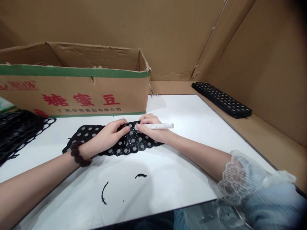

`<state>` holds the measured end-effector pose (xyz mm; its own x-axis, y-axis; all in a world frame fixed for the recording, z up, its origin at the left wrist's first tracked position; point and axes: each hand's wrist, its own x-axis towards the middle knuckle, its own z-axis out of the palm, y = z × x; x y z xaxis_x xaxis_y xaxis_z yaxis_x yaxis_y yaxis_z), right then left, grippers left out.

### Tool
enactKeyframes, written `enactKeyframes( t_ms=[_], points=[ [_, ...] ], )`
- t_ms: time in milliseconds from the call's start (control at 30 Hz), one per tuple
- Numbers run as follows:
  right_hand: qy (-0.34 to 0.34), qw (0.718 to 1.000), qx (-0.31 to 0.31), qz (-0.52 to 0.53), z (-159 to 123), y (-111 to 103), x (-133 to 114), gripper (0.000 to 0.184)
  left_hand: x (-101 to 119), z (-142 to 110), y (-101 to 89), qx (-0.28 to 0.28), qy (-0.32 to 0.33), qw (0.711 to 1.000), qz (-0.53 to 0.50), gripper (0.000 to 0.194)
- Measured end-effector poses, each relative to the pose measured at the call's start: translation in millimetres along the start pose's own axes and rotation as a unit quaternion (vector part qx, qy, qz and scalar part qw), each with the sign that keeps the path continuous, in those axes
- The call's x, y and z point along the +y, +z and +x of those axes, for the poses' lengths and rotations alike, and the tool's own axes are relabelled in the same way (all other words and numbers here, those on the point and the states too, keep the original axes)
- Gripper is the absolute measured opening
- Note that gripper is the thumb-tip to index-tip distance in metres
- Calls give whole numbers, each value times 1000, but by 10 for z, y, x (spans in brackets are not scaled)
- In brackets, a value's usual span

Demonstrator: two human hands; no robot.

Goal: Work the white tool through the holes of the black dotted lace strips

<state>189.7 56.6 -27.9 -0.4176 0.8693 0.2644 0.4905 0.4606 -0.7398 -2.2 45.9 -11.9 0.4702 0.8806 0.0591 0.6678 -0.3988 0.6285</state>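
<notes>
A black rubber sheet full of round holes and rings (89,133) lies flat on the white table top (182,153). My left hand (112,135) rests on the sheet's middle, fingers curled and pressing down on it. My right hand (150,127) sits at the sheet's right part with its fingers closed round a thin white pen-like tool (161,126), whose tip points left at the sheet. A dark bead bracelet (79,154) is on my left wrist.
An open cardboard box with a green stripe and red lettering (74,92) stands behind the sheet. A pile of black perforated sheets (14,131) lies at the left edge. Another stack of sheets (222,99) sits at back right. Black rubber scraps (104,192) lie near me.
</notes>
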Motion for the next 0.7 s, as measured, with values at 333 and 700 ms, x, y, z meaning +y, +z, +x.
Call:
enactKeyframes(
  t_ms=[333,700],
  points=[
    [-9,998,13,-66,-3,107,20,31,197,-85,178,93,53,959,263,19],
    [8,999,0,48,18,43,43,29,142,-73,101,71,-4,989,127,23]
  ],
)
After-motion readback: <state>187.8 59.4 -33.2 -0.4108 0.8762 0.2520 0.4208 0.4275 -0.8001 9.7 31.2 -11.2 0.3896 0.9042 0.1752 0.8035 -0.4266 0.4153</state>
